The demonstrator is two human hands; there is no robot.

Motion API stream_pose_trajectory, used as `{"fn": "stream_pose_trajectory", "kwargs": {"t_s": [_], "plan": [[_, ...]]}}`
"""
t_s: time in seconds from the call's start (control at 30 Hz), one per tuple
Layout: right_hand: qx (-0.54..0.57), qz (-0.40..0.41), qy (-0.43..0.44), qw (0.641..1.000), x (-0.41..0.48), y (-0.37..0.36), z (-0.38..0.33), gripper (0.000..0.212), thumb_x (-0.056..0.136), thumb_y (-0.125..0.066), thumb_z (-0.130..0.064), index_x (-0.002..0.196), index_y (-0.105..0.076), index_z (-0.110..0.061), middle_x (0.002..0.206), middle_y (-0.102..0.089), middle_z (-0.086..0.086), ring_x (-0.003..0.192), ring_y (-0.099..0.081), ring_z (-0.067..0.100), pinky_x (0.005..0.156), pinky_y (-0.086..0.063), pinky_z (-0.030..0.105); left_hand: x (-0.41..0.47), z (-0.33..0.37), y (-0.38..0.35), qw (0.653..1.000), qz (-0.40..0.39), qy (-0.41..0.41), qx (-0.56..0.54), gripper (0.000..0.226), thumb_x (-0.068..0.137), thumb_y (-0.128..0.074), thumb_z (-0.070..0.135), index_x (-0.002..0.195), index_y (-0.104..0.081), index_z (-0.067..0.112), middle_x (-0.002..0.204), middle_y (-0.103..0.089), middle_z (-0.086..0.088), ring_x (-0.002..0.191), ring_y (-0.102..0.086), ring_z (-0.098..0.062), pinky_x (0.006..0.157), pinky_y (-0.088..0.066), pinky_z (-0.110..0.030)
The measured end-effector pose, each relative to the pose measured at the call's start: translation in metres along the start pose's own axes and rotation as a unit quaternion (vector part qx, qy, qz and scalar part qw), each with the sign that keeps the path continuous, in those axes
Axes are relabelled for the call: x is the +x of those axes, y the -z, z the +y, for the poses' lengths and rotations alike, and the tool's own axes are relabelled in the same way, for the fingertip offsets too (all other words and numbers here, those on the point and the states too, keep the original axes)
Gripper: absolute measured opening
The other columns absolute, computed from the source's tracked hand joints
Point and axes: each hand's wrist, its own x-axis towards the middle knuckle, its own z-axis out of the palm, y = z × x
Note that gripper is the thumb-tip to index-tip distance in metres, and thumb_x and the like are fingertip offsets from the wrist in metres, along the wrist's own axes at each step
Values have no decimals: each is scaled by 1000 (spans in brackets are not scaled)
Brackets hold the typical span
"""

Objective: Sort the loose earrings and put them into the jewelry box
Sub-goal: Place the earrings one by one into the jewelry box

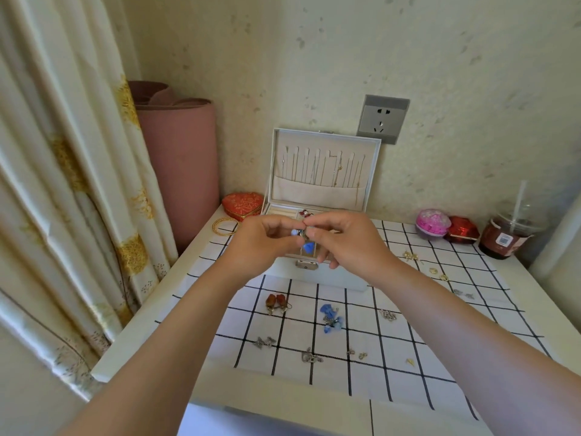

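Bare forearms (163, 357) rise from the bottom edge over a black-gridded white cloth (393, 357) on a white table (147, 335), with loose earrings (276, 303) scattered across it. At centre, the left hand (261, 243) and right hand (345, 240) pinch a blue earring (306, 247) between curled fingertips, just above the open jewelry box (327, 273). A patterned curtain (63, 184) hangs at left, and a grey socket (382, 119) sits on the speckled wall (471, 73).

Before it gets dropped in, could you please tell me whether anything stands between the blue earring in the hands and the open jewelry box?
Nothing visible does. The left hand and right hand pinch the blue earring just above the jewelry box, whose lid stands open.
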Motion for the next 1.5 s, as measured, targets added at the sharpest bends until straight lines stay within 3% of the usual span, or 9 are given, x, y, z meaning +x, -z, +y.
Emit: {"fn": "stream_pose_trajectory", "kwargs": {"t_s": [0.23,0.43,0.63,0.8,0.87,1.07,1.17,1.33,1.5], "plan": [[61,-33,-56,996,30,-6,0,34,90,-70,-5,121,-69,-20,102,-72,8,57,-63,18,46,-50,27,23,-14,0,995,86,30,-29,14,83,-77,10,95,-71,13,84,-75,-6,71,-69,-9,68,-55,-21],[31,-17,-81,996,50,-4,13,28,86,-77,-9,112,-71,-17,88,-75,12,52,-57,13,47,-51,27,33,-28,0,995,83,48,-21,8,86,-75,14,94,-74,16,85,-75,-3,75,-69,-10,82,-58,-31],[19,-32,-58,998,57,-9,19,13,88,-76,-17,101,-78,-19,84,-73,19,54,-53,16,49,-50,26,36,-30,4,995,88,23,29,34,82,-78,14,112,-65,22,86,-76,-2,84,-72,-14,80,-57,-26],[2,-4,-65,998,56,-9,20,35,91,-72,-27,125,-64,-26,107,-68,0,62,-59,14,47,-49,26,37,-29,4,995,94,10,27,31,85,-75,14,112,-64,23,86,-75,-1,79,-68,-9,74,-53,-19],[-51,28,-31,998,55,-6,21,33,88,-75,-29,120,-66,-30,107,-66,-7,68,-62,10,48,-48,23,36,-29,5,996,90,6,28,29,86,-74,13,111,-65,23,84,-75,0,78,-67,-7,74,-52,-18],[-53,-85,-33,994,51,0,12,19,89,-74,-17,107,-77,-18,79,-75,1,59,-61,12,55,-54,28,33,-30,4,996,79,-33,22,20,85,-73,4,100,-66,16,82,-73,-1,76,-67,-4,74,-51,-14],[-65,-108,-52,991,53,-1,12,14,86,-76,-16,101,-78,-16,82,-74,16,58,-58,11,52,-52,24,32,-32,4,997,73,-36,10,20,84,-74,1,97,-66,14,84,-73,-7,74,-68,-8,71,-53,-17],[-127,-129,-76,980,55,-1,14,9,83,-80,-24,92,-80,-24,76,-74,1,56,-57,3,53,-48,21,32,-36,6,997,62,-18,42,21,82,-78,8,98,-67,17,80,-74,-1,70,-66,-5,68,-54,-20],[-196,-136,-65,969,59,-3,16,10,86,-76,-22,94,-80,-26,89,-71,-18,88,-63,-4,75,-46,15,33,-39,16,970,40,-29,240,18,90,-69,21,105,-69,30,90,-70,13,86,-62,-2,77,-48,-17]]}}
